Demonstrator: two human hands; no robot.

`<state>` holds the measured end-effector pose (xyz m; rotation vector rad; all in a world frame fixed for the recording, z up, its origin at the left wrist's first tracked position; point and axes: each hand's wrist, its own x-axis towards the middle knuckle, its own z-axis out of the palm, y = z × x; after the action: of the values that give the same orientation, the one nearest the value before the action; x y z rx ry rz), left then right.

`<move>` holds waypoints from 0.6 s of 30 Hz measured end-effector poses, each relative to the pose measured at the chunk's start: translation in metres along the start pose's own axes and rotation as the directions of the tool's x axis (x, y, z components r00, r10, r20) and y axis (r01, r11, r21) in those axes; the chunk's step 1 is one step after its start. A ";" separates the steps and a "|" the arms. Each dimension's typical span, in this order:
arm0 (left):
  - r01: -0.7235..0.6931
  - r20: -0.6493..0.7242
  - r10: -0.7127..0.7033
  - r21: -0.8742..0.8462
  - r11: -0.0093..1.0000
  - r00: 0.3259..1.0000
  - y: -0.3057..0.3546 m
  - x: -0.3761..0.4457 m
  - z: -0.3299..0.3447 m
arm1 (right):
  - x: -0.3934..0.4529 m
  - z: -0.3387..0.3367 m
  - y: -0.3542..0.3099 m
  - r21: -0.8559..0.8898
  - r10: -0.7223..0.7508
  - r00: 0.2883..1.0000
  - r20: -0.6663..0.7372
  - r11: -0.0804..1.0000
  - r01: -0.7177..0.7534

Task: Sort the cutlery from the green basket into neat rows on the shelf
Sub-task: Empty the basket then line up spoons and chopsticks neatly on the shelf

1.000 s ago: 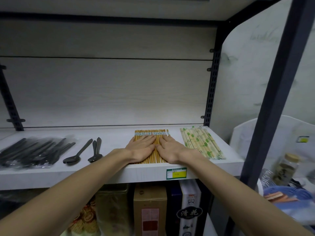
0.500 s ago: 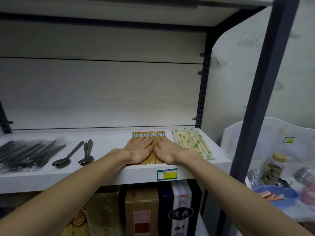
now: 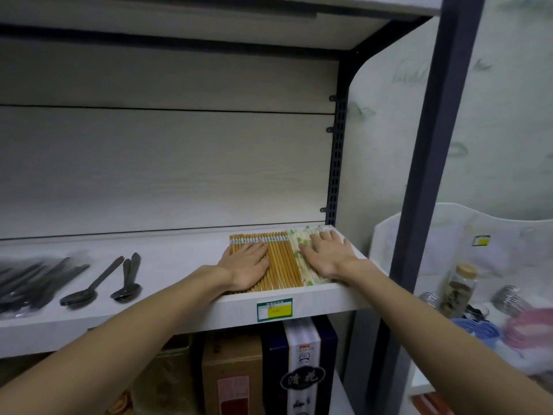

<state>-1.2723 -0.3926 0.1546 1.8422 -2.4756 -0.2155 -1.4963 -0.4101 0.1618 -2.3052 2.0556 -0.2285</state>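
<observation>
chopsticks [image 3: 279, 262] flat on shelf [image 3: 179, 259]

Chopsticks [image 3: 279, 262] amber-brown, pale banded tops — wrapped chopsticks [image 3: 302, 250] cream, green leaf print — spoons [image 3: 98, 283] black.

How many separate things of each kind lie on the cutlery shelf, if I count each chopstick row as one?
Bare wooden chopstick rows: 1
Wrapped chopstick rows: 1
Loose black spoons: 3
Bags of black cutlery: 1
Total: 6
</observation>
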 end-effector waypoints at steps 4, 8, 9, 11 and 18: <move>-0.017 0.002 0.017 0.001 1.000 1.000 0.004 0.005 0.000 | 0.000 0.002 0.009 0.059 0.037 0.995 0.094 0.997 -0.043; -0.042 -0.066 0.044 0.021 0.999 0.997 0.002 0.009 -0.007 | 0.002 0.002 0.013 0.059 0.018 0.993 0.115 0.998 -0.025; -0.044 -0.108 0.048 0.032 0.998 0.993 0.003 0.010 -0.010 | 0.002 0.002 0.014 0.054 0.013 0.993 0.120 0.998 -0.020; -0.047 -0.197 0.051 0.025 0.999 0.979 0.010 0.012 -0.015 | 0.003 0.002 0.016 0.049 0.007 0.992 0.129 0.999 -0.013; -0.176 0.015 0.175 0.100 0.979 0.984 0.063 0.020 -0.010 | 0.011 0.008 0.025 0.045 -0.013 0.994 0.113 0.999 0.008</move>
<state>-1.3361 -0.3946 0.1726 1.6446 -2.6811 -0.0896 -1.5191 -0.4241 0.1516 -2.2486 1.9653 -0.1387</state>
